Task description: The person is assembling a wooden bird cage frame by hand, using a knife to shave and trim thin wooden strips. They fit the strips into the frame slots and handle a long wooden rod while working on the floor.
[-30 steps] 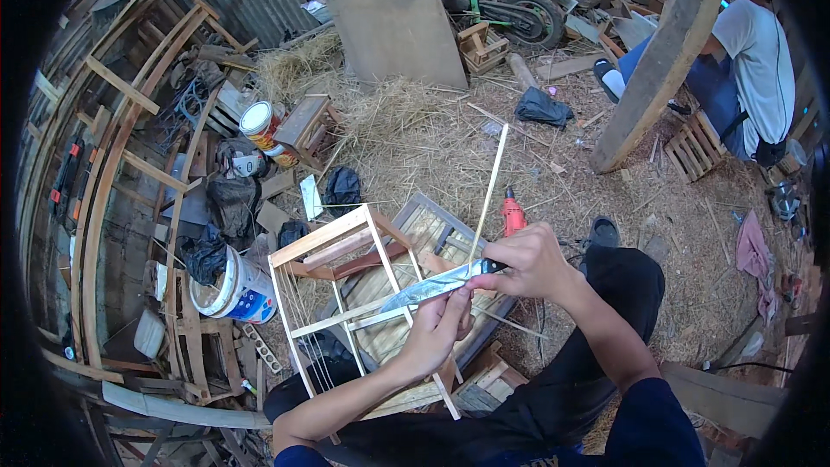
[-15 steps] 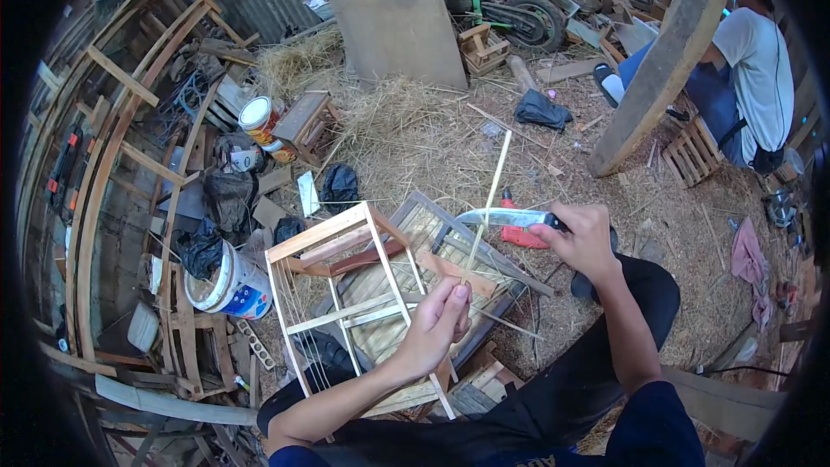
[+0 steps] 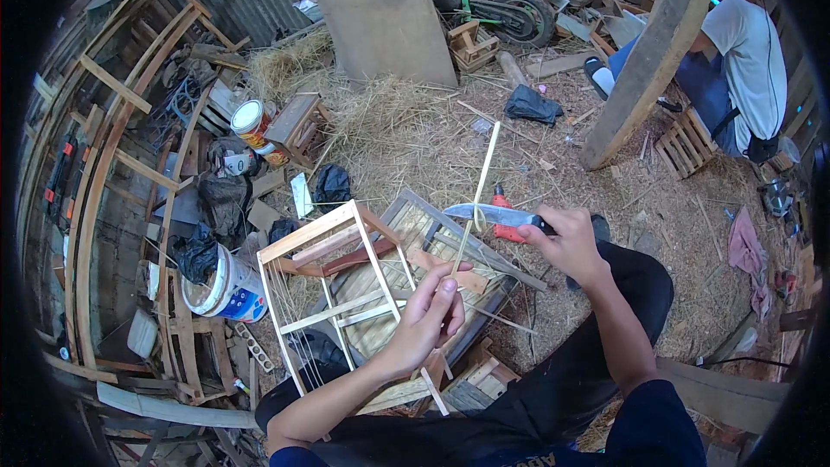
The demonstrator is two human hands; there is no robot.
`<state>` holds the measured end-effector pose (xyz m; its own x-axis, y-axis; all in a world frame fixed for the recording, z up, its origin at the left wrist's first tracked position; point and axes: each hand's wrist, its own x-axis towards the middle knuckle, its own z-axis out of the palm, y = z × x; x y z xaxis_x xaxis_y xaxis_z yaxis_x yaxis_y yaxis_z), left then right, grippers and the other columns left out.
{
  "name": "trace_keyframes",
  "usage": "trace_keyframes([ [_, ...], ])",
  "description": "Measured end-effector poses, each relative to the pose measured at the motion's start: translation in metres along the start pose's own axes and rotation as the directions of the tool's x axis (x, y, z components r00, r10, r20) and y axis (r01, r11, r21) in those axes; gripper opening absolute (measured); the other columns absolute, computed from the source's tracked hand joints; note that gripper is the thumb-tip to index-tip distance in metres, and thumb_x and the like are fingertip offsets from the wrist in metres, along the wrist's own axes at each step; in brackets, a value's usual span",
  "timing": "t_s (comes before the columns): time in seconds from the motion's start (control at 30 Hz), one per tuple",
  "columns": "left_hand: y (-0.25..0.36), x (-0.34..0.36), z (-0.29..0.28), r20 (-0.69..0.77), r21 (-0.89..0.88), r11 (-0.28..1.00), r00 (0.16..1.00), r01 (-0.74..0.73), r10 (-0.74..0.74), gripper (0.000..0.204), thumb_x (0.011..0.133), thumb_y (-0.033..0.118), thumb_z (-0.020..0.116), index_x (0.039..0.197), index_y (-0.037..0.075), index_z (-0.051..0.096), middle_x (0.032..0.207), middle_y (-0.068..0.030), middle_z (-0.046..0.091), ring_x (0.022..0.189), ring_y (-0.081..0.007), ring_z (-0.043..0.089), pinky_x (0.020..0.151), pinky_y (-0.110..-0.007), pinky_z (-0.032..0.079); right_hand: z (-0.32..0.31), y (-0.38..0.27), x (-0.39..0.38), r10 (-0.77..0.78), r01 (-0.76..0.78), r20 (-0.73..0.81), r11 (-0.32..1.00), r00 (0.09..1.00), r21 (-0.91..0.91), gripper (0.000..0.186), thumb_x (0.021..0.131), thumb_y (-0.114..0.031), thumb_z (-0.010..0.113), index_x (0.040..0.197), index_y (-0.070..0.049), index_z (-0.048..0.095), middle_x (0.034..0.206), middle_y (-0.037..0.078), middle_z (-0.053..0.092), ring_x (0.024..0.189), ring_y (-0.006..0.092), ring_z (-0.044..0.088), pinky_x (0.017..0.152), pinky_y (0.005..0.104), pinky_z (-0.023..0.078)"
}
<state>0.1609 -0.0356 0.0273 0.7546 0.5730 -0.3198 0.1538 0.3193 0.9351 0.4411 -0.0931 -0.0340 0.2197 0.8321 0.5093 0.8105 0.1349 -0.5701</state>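
My left hand (image 3: 430, 316) pinches the lower end of a thin, pale bamboo strip (image 3: 489, 156), which slants up and away from me. Closed around the dark handle of a knife, my right hand (image 3: 566, 244) is to the right of the strip. The knife blade (image 3: 501, 215) points left and crosses the strip near its middle, with a thin curl of shaving (image 3: 481, 223) beside it. Below and left of the strip, a small light wooden frame (image 3: 322, 313) with strings along one side stands by my left forearm.
Beneath the frame lies a slatted panel (image 3: 415, 199) with a grey border. A red power drill (image 3: 510, 232) rests behind the blade. A white bucket (image 3: 233, 290) is at left. A wooden post (image 3: 653, 60) leans at right, near a seated person (image 3: 748, 60).
A curl of shaving now shows at the blade. My left fingers have loosened from a tighter fist into a pinch. The whole view has shifted slightly.
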Motion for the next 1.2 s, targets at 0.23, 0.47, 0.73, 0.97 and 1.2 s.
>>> trace_keyframes([
  [0.23,-0.014,0.006,-0.002,0.041,-0.034,0.999,0.999,0.022,-0.02,0.034,0.119,0.037,0.04,0.138,0.01,0.05,0.072,-0.0004,0.048,0.057,-0.006,0.042,0.047,-0.022,0.031,0.022,-0.033,-0.011,-0.26,0.248,0.176,0.965,0.949,0.085,0.05,0.088,-0.058,0.081,0.075,-0.012,0.067,0.054,0.007,0.057,0.048,0.0296,0.062,0.048,0.0414,0.047],
  [0.47,-0.013,0.003,-0.001,0.082,0.014,1.0,0.997,0.006,-0.008,0.025,0.119,0.034,0.04,0.113,0.011,0.049,0.078,0.0029,0.044,0.061,-0.0065,0.035,0.055,-0.023,0.028,0.034,-0.046,-0.007,-0.286,0.254,0.133,0.943,0.949,0.214,0.053,0.093,-0.059,0.077,0.076,-0.01,0.067,0.053,0.008,0.056,0.047,0.0303,0.061,0.047,0.041,0.045],
  [0.73,-0.017,0.002,-0.004,0.063,0.079,0.996,0.997,0.034,-0.039,0.024,0.118,0.034,0.041,0.11,0.013,0.047,0.08,0.0038,0.042,0.068,-0.0065,0.036,0.06,-0.025,0.03,0.039,-0.057,-0.004,-0.309,0.26,0.156,0.926,0.938,0.272,0.054,0.093,-0.058,0.077,0.073,-0.01,0.065,0.053,0.008,0.056,0.047,0.0294,0.061,0.046,0.0418,0.044],
  [0.97,-0.02,0.002,-0.006,0.041,0.044,0.999,0.999,-0.029,0.027,0.026,0.119,0.034,0.04,0.117,0.01,0.049,0.08,0.0028,0.043,0.069,-0.0072,0.04,0.061,-0.025,0.034,0.032,-0.043,0.001,-0.268,0.227,0.202,0.952,0.942,0.203,0.048,0.092,-0.056,0.079,0.08,-0.011,0.072,0.055,0.009,0.059,0.049,0.0281,0.063,0.048,0.0399,0.046],
  [1.2,-0.022,-0.002,-0.003,-0.003,0.086,0.994,0.997,-0.074,0.075,0.028,0.119,0.035,0.041,0.115,0.008,0.05,0.078,0.0025,0.043,0.066,-0.0075,0.037,0.059,-0.026,0.03,0.001,0.002,0.013,0.036,-0.036,-0.003,0.994,0.999,0.104,0.039,0.093,-0.047,0.08,0.088,-0.009,0.077,0.058,0.011,0.061,0.051,0.0293,0.065,0.05,0.0405,0.048],
])
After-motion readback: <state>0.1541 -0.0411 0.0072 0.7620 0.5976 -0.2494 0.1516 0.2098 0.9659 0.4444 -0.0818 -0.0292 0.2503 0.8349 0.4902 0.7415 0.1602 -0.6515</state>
